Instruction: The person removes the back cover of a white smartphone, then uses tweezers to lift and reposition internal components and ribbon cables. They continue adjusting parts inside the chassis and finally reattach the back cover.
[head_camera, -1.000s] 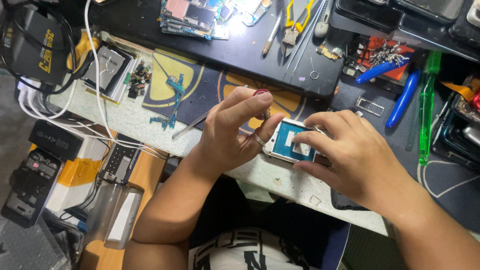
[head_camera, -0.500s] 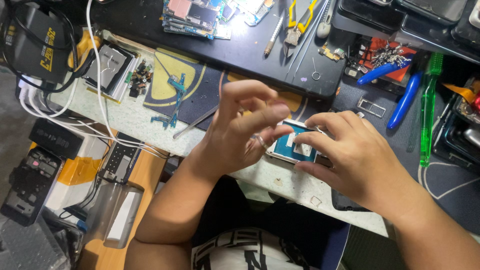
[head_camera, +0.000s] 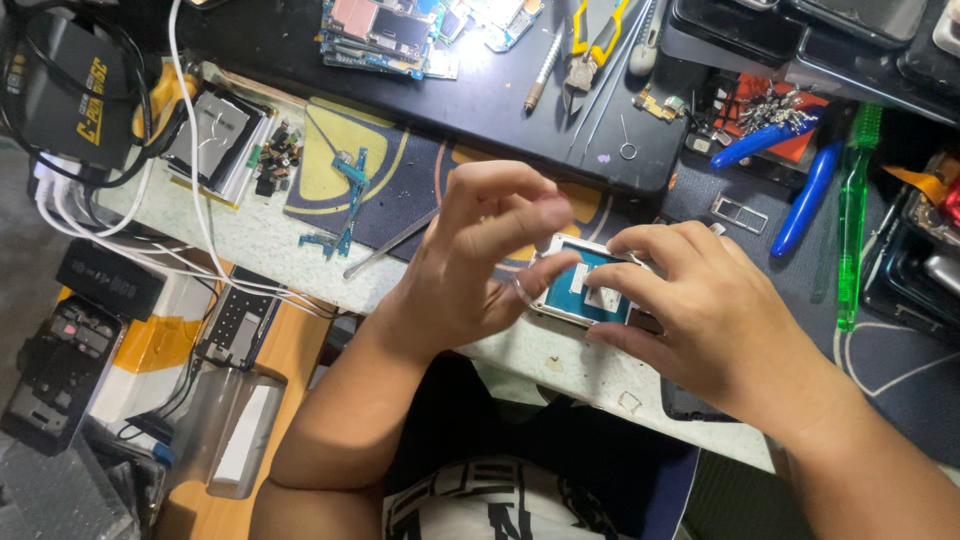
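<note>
Two hands work at the opened phone frame (head_camera: 588, 288) lying on the white bench edge (head_camera: 300, 255): my right hand (head_camera: 700, 315) steadies it, fingers resting on top, while my left hand (head_camera: 478, 255) hovers just beside it, fingers pinched narrow, holding nothing I can make out. Tweezers (head_camera: 388, 245) lie left of the frame; blue and green screwdrivers (head_camera: 830, 190) lie to its right.

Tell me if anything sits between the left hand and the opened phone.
Nothing visible does. The left hand hovers just left of the opened phone, its thumb at the phone's edge; the right hand presses on the phone from the other side.

tweezers (head_camera: 392, 243) lie left of the opened phone (head_camera: 585, 290).
</note>
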